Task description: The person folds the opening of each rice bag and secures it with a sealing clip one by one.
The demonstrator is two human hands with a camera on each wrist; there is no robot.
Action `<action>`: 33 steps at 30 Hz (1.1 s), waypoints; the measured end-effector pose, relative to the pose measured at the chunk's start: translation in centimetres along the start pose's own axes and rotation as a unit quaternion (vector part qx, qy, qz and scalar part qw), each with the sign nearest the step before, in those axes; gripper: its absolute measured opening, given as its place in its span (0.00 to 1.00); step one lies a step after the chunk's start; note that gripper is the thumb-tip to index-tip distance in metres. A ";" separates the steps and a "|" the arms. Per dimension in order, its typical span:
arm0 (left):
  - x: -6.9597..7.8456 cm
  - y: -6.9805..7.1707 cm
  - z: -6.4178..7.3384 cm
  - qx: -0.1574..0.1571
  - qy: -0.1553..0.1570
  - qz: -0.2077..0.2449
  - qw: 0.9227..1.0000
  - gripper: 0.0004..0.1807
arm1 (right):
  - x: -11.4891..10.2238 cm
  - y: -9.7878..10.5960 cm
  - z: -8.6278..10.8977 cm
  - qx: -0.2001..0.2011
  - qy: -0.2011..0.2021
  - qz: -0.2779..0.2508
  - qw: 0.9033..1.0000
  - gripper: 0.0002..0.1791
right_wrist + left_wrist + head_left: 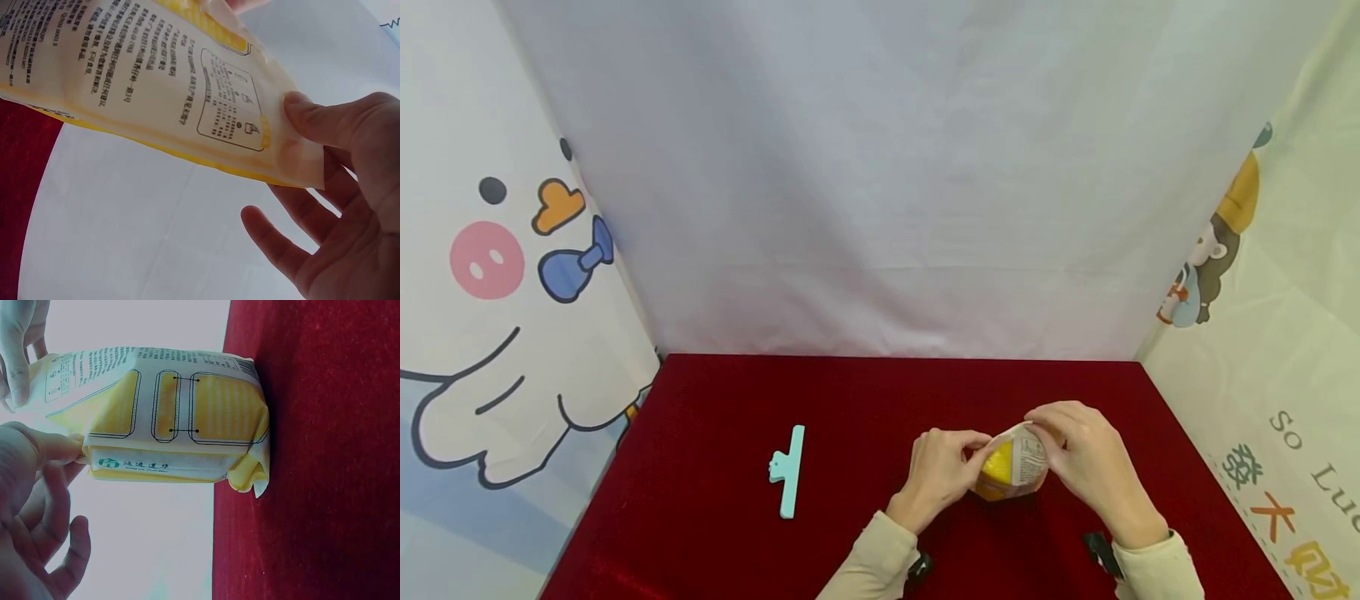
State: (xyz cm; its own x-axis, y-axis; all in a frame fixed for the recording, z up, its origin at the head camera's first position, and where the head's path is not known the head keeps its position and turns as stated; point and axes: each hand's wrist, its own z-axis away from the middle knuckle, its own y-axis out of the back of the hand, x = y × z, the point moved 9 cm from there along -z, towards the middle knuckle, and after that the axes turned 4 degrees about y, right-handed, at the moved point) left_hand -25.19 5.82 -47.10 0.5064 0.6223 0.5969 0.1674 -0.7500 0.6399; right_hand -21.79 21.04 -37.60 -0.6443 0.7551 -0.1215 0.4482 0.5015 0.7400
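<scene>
A yellow and white printed food packet [1028,461] stands on the red cloth between both hands. My left hand [938,467] pinches its top edge at the left corner between thumb and index finger. At the other top corner, my right hand [1086,454] pinches the edge, thumb on the near face. In the left wrist view the packet [169,406] shows yellow window panels and a folded bottom resting on the cloth. Dense small print covers the packet's face [125,69] in the right wrist view, where the right thumb [312,115] presses near the corner. The packet's contents are hidden.
A light teal clip [792,472] with a long straight bar lies on the red tablecloth [715,417], left of the hands. White curtains [887,167] stand behind the table and printed cloths hang at both sides.
</scene>
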 end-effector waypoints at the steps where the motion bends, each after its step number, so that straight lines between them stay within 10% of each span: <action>1: 0.0 0.0 0.0 0.003 0.000 0.001 1.000 0.08 | 0.0 0.0 0.0 0.000 0.000 0.000 1.000 0.16; 11: 0.4 0.2 -0.7 0.001 0.029 -0.014 0.999 0.10 | 0.0 -0.2 -0.1 0.004 0.009 -0.003 1.000 0.14; 33: 3.1 0.4 -1.5 0.040 -0.038 -0.016 0.998 0.07 | -1.1 0.1 -0.2 0.017 0.065 0.044 0.997 0.14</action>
State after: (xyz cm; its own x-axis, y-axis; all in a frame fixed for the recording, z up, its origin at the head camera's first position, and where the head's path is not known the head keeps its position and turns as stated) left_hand -24.77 7.79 -44.25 0.5612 0.6302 0.5366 0.2499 -0.7470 0.6161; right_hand -21.12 20.14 -37.24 -0.6752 0.7370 0.0308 0.5253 0.4511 0.7215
